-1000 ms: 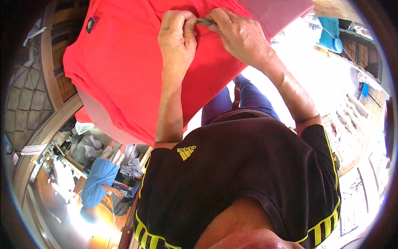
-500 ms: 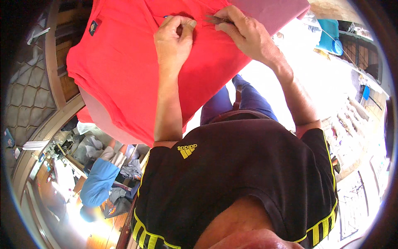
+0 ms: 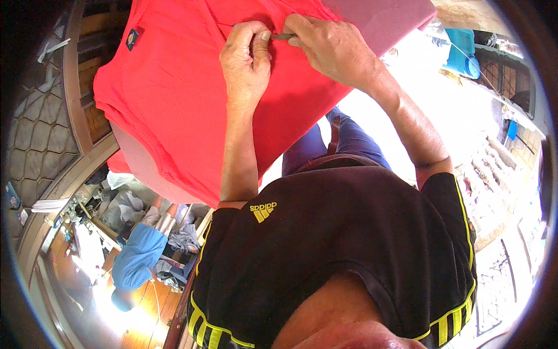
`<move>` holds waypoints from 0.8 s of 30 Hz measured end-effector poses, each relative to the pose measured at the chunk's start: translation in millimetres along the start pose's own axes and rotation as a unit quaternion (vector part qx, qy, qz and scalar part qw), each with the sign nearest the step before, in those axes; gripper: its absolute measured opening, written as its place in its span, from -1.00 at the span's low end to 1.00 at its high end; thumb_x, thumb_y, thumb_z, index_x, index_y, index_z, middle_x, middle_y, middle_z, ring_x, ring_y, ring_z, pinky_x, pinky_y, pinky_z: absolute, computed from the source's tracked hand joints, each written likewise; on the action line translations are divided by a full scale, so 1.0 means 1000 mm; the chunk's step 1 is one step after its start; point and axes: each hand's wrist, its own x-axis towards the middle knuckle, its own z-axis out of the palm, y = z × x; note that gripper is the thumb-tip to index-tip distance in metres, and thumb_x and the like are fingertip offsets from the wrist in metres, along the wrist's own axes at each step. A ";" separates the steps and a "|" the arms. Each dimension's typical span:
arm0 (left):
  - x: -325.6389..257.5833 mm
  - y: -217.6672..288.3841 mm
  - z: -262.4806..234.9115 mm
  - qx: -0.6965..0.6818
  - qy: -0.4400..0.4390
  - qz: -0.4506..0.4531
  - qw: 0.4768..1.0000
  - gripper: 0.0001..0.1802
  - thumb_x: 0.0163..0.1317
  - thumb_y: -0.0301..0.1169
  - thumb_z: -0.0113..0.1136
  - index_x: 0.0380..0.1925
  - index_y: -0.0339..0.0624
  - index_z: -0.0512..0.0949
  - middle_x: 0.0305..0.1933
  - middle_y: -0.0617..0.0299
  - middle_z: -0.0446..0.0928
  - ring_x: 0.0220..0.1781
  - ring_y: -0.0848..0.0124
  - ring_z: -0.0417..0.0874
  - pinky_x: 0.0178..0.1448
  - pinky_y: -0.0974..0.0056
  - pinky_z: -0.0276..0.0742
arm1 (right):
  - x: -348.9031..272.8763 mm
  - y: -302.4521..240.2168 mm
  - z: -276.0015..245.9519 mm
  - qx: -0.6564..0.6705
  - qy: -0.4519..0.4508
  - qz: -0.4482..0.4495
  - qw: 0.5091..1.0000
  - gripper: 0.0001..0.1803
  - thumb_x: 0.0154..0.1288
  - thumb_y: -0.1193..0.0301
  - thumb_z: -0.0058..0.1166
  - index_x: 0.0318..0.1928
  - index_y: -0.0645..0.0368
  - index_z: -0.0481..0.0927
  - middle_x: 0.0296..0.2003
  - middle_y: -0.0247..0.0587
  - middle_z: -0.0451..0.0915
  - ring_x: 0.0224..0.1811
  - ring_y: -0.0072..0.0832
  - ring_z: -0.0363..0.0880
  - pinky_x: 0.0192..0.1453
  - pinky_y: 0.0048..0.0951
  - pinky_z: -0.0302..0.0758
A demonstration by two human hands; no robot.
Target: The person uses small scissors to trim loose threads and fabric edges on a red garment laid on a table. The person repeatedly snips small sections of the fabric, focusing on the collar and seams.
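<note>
A red garment (image 3: 174, 99) lies spread over a pink padded board (image 3: 383, 17) in front of me. My left hand (image 3: 247, 61) pinches a fold of the red fabric near the garment's upper edge, thumb and fingers closed on it. My right hand (image 3: 331, 49) is right beside it, holding a small grey tool (image 3: 283, 36) whose tip meets the fabric at the left hand's fingertips. A small dark label (image 3: 133, 38) sits on the garment at the upper left. The board's far end is out of the picture.
A wooden frame (image 3: 78, 99) runs along the left of the board, with stone paving (image 3: 35, 134) beyond it. A person in a blue top (image 3: 136, 262) sits low at the left among bundles of cloth. A blue container (image 3: 462, 52) stands at the upper right.
The two hands drew slightly apart and have come back together at the same spot on the fabric. The garment has shifted a little to the right.
</note>
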 end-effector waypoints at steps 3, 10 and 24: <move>-0.005 0.008 -0.009 -0.072 -0.009 -0.021 0.997 -0.91 0.25 -0.69 0.18 -0.37 -0.29 0.56 -0.34 0.15 0.57 -0.38 0.44 0.54 -0.28 0.33 0.48 | -0.007 0.006 -0.013 0.047 -0.013 0.022 0.999 -0.83 0.47 0.43 0.06 0.02 0.12 0.53 -0.33 -0.14 0.70 -0.24 -0.18 0.71 -0.16 -0.17 0.58; -0.011 0.028 -0.007 0.029 -0.074 0.116 0.990 -0.92 0.13 -0.49 0.39 -0.39 -0.21 0.66 -0.38 0.24 0.57 -0.45 0.43 0.55 -0.32 0.29 0.50 | -0.038 0.057 -0.018 0.229 0.004 0.083 0.970 -0.79 0.58 0.36 -0.05 0.07 0.14 0.56 -0.19 -0.22 0.74 -0.06 -0.39 0.71 0.15 -0.34 0.60; -0.009 0.012 0.005 0.090 -0.017 0.006 0.996 -0.92 0.22 -0.59 0.35 -0.30 -0.26 0.64 -0.31 0.22 0.61 -0.41 0.49 0.59 -0.31 0.38 0.50 | -0.048 0.040 -0.011 0.217 0.047 0.083 0.971 -0.74 0.55 0.29 0.01 0.08 0.17 0.51 -0.08 -0.13 0.73 -0.01 -0.25 0.73 0.13 -0.27 0.62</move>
